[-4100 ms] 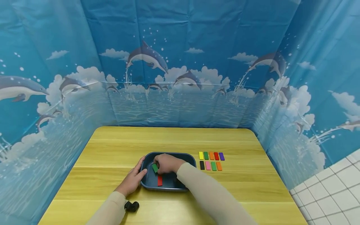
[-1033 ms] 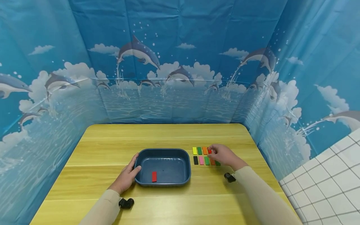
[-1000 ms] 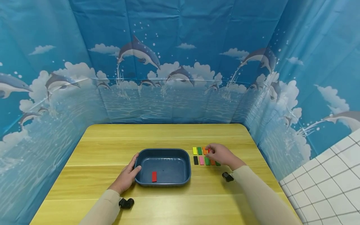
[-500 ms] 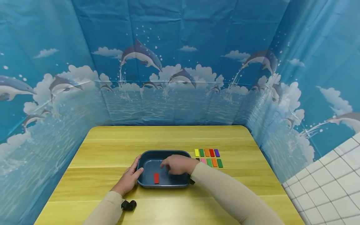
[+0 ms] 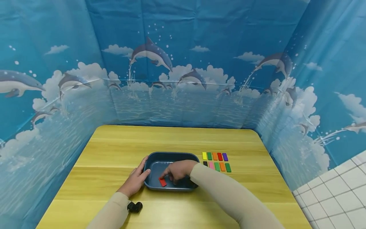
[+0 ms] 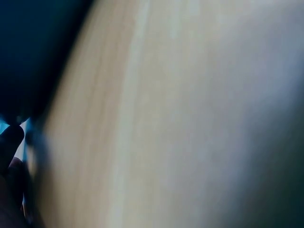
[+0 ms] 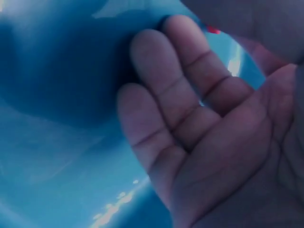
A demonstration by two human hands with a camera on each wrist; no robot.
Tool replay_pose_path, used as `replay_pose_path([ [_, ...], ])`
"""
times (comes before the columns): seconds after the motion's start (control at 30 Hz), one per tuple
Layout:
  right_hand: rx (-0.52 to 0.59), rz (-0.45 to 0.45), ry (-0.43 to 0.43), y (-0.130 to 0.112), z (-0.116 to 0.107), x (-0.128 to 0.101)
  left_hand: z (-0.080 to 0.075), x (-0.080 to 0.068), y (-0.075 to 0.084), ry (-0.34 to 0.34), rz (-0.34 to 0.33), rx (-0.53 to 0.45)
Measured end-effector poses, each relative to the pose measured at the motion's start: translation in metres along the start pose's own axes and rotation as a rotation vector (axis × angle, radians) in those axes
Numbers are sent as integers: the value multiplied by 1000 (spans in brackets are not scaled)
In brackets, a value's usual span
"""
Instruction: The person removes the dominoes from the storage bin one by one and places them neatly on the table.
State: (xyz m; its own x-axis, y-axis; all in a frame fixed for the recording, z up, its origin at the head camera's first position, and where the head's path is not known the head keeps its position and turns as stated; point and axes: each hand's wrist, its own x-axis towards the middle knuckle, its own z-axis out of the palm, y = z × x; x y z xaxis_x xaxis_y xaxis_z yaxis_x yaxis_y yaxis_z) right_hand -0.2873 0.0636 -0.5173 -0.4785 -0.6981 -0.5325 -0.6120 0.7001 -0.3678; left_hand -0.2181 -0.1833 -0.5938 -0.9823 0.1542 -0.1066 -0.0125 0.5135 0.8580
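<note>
A red block [image 5: 162,182] lies slanted on the floor of the dark blue plastic tray [image 5: 171,189]. My right hand [image 5: 178,170] reaches into the tray from the right, its index fingertip on the upper end of the red block. In the right wrist view the other fingers [image 7: 152,61] are loosely bent over the tray floor, with a sliver of red past them; the thumb's hold is hidden. My left hand [image 5: 135,179] holds the tray's left edge, thumb over the rim and fingers along the outside. The left wrist view is blurred, with dark fingertips [image 6: 12,137] at the tray's side.
Right of the tray, colored blocks [image 5: 217,162] lie in two rows, several in each: yellow, green, orange, red and purple behind; black, pink, green, orange and dark green in front. The wooden table [image 5: 120,140] meets a dolphin-print curtain [image 5: 183,105] at the back.
The green block left the tray for the front row's right end. My right hand came back from the rows into the tray and reached the red block, which has turned askew. Left hand stayed.
</note>
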Motion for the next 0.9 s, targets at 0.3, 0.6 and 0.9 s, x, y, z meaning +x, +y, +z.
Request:
replay_pose_path([
  [0.3,-67,-25,0,0,10,1,0,-1,5,0,11,31],
  [0.6,-98,-114,141,-1,24,21,0,-3,7,16,-7,33],
  [0.9,70,-68,278,-2,25,30,1,0,5,7,-35,27],
])
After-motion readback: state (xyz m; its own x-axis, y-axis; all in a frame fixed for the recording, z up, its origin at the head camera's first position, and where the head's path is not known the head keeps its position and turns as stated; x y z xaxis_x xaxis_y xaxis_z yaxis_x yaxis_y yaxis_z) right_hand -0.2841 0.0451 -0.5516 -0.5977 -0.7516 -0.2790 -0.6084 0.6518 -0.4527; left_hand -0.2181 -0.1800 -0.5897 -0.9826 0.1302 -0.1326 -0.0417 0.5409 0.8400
